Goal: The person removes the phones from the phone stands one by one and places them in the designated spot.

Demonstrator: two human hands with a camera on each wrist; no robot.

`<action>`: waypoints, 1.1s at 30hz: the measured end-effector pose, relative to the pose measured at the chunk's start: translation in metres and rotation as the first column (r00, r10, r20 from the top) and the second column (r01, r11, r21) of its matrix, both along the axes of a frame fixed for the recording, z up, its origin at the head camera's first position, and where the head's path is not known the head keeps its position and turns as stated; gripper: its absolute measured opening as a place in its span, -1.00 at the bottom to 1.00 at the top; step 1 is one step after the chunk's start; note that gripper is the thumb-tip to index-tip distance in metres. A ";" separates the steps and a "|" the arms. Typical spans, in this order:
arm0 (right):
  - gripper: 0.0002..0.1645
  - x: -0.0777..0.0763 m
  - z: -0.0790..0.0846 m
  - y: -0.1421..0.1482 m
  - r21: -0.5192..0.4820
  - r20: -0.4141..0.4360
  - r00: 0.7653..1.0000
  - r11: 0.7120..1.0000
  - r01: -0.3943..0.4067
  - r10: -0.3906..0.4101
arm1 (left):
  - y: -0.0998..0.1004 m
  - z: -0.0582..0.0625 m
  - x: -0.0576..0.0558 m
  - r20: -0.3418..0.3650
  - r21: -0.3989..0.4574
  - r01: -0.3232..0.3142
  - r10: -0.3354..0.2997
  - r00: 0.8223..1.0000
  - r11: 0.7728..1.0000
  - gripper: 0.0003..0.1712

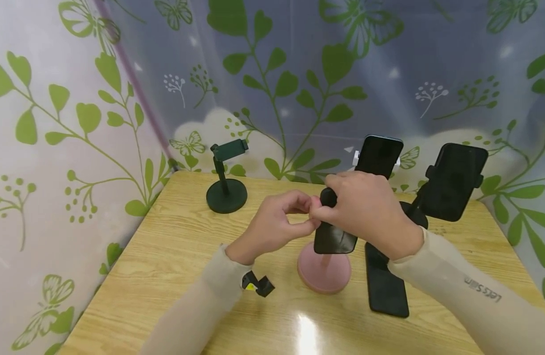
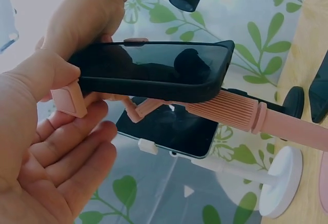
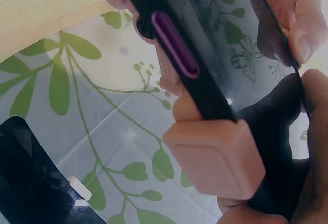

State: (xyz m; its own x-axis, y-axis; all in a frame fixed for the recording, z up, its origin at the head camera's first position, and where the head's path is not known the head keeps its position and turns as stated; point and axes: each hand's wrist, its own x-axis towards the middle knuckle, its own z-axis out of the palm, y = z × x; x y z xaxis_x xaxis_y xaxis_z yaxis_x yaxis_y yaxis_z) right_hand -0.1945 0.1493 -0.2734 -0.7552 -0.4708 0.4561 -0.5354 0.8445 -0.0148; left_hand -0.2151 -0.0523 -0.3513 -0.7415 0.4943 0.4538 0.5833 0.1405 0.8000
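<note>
A black-cased phone [image 1: 336, 241] sits in the holder of a pink stand [image 1: 324, 271] at the table's middle. My right hand [image 1: 365, 207] grips the phone's edge from above and partly covers it. Opposite, my left hand [image 1: 272, 224] has its thumb and index finger at the holder's pink clamp [image 2: 69, 101], beside the phone's edge; its other fingers curl loosely below. In the right wrist view the clamp's pink block [image 3: 212, 157] presses over the phone's side, next to a purple side strip [image 3: 174, 44]. The holder's joint is partly hidden behind the phone.
A dark green stand [image 1: 226, 195] is at the back left. Behind my right hand, a white stand [image 2: 281, 180] bears a phone [image 1: 381, 155], and a black stand bears another phone [image 1: 454, 182]. A black phone [image 1: 387, 291] lies flat at the right. Patterned curtain surrounds the table.
</note>
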 end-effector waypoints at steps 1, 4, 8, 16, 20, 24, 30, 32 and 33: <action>-0.68 0.000 0.000 0.000 -0.002 0.003 1.000 1.000 -0.003 0.003 | 0.000 0.000 0.000 0.000 0.005 0.007 -0.007 1.000 1.000 -0.82; -0.66 -0.001 0.000 0.002 -0.011 0.002 1.000 1.000 -0.012 0.012 | 0.000 0.000 -0.002 -0.001 0.011 0.021 -0.021 1.000 1.000 -0.83; -0.67 -0.001 -0.001 0.003 -0.028 -0.013 1.000 0.999 -0.027 0.027 | -0.001 0.000 -0.002 -0.008 0.010 0.028 -0.028 1.000 1.000 -0.84; -0.65 -0.002 -0.001 0.004 -0.036 -0.031 0.999 0.999 -0.038 0.036 | -0.002 0.002 -0.002 -0.015 0.002 0.033 -0.033 0.999 0.999 -0.83; -0.67 0.000 0.000 0.004 -0.029 -0.029 0.999 0.999 -0.035 0.034 | -0.002 0.001 -0.002 0.020 0.015 0.045 -0.045 0.999 0.999 -0.81; -0.68 0.000 -0.001 0.004 -0.029 -0.032 0.999 0.999 -0.043 0.042 | -0.001 -0.002 -0.003 0.062 0.040 0.047 -0.050 0.997 0.998 -0.80; -0.65 -0.002 -0.004 0.004 -0.030 -0.072 0.995 0.997 -0.068 0.066 | 0.000 -0.006 -0.005 0.102 0.106 0.074 -0.085 0.991 0.992 -0.80; -0.64 -0.002 -0.005 0.005 -0.033 -0.079 0.994 0.997 -0.073 0.070 | 0.001 -0.008 -0.006 0.113 0.125 0.089 -0.103 0.988 0.988 -0.80; -0.64 -0.003 -0.005 0.005 -0.037 -0.077 0.994 0.997 -0.074 0.071 | 0.002 -0.009 -0.006 0.121 0.136 0.097 -0.114 0.986 0.986 -0.80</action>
State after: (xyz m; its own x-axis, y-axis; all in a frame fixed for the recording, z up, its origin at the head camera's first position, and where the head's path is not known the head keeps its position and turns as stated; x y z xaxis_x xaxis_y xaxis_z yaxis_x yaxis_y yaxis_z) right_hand -0.1971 0.1543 -0.2783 -0.6824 -0.5036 0.5299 -0.5959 0.8030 -0.0042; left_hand -0.2211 -0.0506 -0.3601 -0.7441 0.5162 0.4240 0.4813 -0.0259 0.8762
